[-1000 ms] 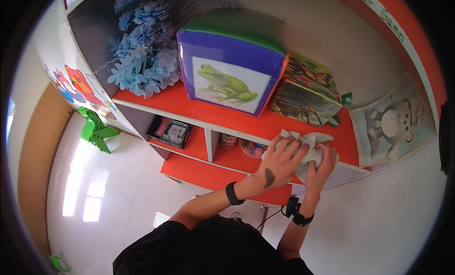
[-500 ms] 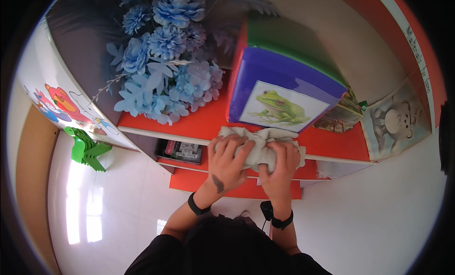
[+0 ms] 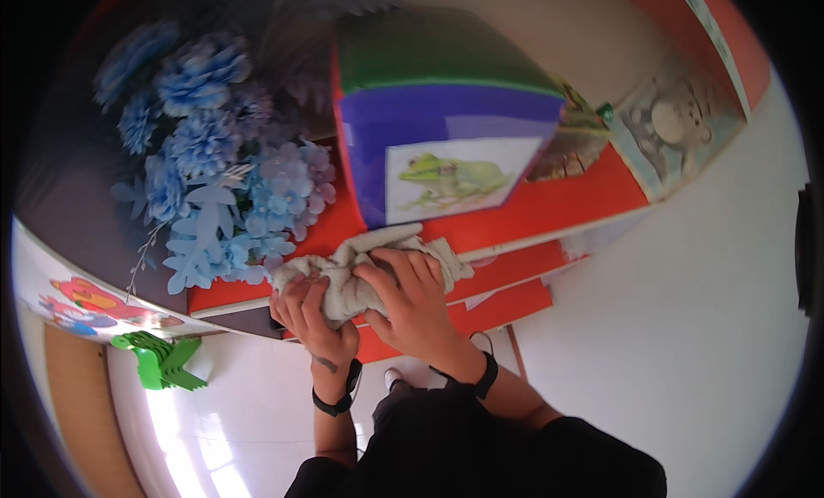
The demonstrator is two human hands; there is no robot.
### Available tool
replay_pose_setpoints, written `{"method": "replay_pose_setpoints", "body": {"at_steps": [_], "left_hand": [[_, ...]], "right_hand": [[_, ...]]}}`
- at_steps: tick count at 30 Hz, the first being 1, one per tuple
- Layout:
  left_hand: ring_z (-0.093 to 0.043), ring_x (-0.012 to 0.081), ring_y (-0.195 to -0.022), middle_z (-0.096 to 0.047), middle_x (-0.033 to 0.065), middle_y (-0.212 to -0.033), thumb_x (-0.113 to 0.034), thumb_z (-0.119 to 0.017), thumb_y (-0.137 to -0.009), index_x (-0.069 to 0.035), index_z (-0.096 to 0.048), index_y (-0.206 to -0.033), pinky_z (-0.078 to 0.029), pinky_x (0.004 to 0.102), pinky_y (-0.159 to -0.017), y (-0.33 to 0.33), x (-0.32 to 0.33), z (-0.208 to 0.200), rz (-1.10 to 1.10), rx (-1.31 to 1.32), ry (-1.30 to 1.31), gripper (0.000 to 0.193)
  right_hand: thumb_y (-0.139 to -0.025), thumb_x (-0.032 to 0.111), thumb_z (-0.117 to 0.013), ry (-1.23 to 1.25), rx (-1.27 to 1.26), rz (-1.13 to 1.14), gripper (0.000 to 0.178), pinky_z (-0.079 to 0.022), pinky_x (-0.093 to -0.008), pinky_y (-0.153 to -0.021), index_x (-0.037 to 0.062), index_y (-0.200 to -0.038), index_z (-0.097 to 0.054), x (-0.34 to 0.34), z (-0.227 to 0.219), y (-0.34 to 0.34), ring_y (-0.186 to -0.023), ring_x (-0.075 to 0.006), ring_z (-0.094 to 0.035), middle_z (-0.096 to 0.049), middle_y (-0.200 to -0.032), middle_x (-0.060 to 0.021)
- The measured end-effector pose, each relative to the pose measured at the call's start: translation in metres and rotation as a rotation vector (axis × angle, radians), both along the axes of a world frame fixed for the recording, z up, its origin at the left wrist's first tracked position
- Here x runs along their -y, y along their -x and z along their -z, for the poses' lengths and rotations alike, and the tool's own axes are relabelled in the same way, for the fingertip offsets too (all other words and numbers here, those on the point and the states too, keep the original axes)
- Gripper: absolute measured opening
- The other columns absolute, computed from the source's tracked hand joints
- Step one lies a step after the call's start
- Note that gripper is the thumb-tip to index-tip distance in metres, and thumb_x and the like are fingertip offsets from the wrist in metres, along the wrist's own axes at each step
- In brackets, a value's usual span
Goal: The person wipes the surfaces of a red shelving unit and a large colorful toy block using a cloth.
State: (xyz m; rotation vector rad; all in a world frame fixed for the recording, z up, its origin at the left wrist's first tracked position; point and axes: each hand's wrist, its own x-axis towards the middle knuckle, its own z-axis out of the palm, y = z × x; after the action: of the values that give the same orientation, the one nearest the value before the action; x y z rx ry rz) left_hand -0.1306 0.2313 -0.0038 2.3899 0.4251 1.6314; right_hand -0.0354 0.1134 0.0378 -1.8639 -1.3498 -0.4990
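Left hand point(image 3: 313, 315) and right hand point(image 3: 414, 307) clutch my cloth point(image 3: 345, 294) over a red shelf point(image 3: 489, 229) holding flowers point(image 3: 204, 144), above white floor point(image 3: 262, 386).

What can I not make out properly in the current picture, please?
All in the head view:
Red shelf under the crumpled pale grey cloth: covered by it.
Palms of the left hand and right hand: turned away.
Base of the blue flower bunch: hidden by its blooms.
Patterned box: partly hidden by the purple-and-green cube with a frog picture.
Grey bear picture: fine lines blurred.
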Motion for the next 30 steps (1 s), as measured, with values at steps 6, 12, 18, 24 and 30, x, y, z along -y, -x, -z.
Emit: {"method": "replay_pose_setpoints", "body": {"at_steps": [6, 12, 18, 24, 30], "left_hand": [[-0.051, 0.0385, -0.109, -0.058, 0.0169, -0.109, -0.012, -0.056, -0.061, 0.000, -0.057, -0.113, -0.030, 0.0529, -0.102, -0.022, 0.021, 0.001, -0.117, 0.071, 0.020, 0.053], [-0.051, 0.0379, -0.112, -0.058, 0.0167, -0.112, -0.006, -0.060, -0.059, 0.000, -0.057, -0.115, -0.028, 0.0548, -0.103, -0.071, 0.076, 0.003, -0.043, 0.011, -0.047, 0.057], [-0.048, 0.0381, -0.121, -0.056, 0.0176, -0.124, -0.008, -0.067, -0.058, -0.002, -0.055, -0.124, -0.024, 0.0581, -0.107, -0.140, 0.163, 0.005, 0.040, -0.157, -0.038, 0.067], [-0.045, 0.0309, -0.127, -0.053, 0.0117, -0.132, 0.002, -0.058, -0.072, -0.007, -0.055, -0.126, -0.024, 0.0555, -0.109, -0.171, 0.235, 0.011, 0.125, -0.171, -0.050, 0.054], [-0.047, 0.0348, -0.120, -0.054, 0.0154, -0.123, 0.006, -0.056, -0.072, -0.005, -0.052, -0.125, -0.033, 0.0527, -0.103, -0.158, 0.245, 0.075, 0.288, -0.254, 0.127, 0.054]], "right_hand": [[-0.065, 0.013, -0.073, -0.068, -0.017, -0.124, 0.058, -0.040, -0.0412, -0.089, 0.0095, -0.120, -0.057, 0.016, 0.001, -0.011, -0.104, -0.0289, -0.053, -0.055, -0.118, -0.0104], [-0.064, 0.016, -0.075, -0.108, -0.063, -0.092, 0.051, -0.042, -0.0429, -0.088, 0.0101, -0.114, -0.061, 0.074, 0.005, -0.068, -0.103, -0.0293, -0.056, -0.060, -0.114, -0.0085], [-0.062, 0.010, -0.070, -0.168, -0.011, 0.042, 0.048, -0.041, -0.0444, -0.088, 0.0105, -0.109, -0.064, 0.162, 0.012, -0.145, -0.100, -0.0306, -0.056, -0.062, -0.110, -0.0091], [-0.061, -0.003, -0.062, -0.271, 0.056, 0.055, 0.043, -0.043, -0.0433, -0.090, 0.0037, -0.103, -0.063, 0.222, 0.031, -0.181, -0.099, -0.0336, -0.057, -0.064, -0.108, -0.0125], [-0.075, -0.004, -0.066, -0.052, -0.426, -0.101, 0.042, -0.046, -0.0498, -0.092, 0.0038, -0.115, -0.059, 0.240, 0.126, -0.171, -0.109, -0.0402, -0.056, -0.061, -0.117, -0.0172]]}}
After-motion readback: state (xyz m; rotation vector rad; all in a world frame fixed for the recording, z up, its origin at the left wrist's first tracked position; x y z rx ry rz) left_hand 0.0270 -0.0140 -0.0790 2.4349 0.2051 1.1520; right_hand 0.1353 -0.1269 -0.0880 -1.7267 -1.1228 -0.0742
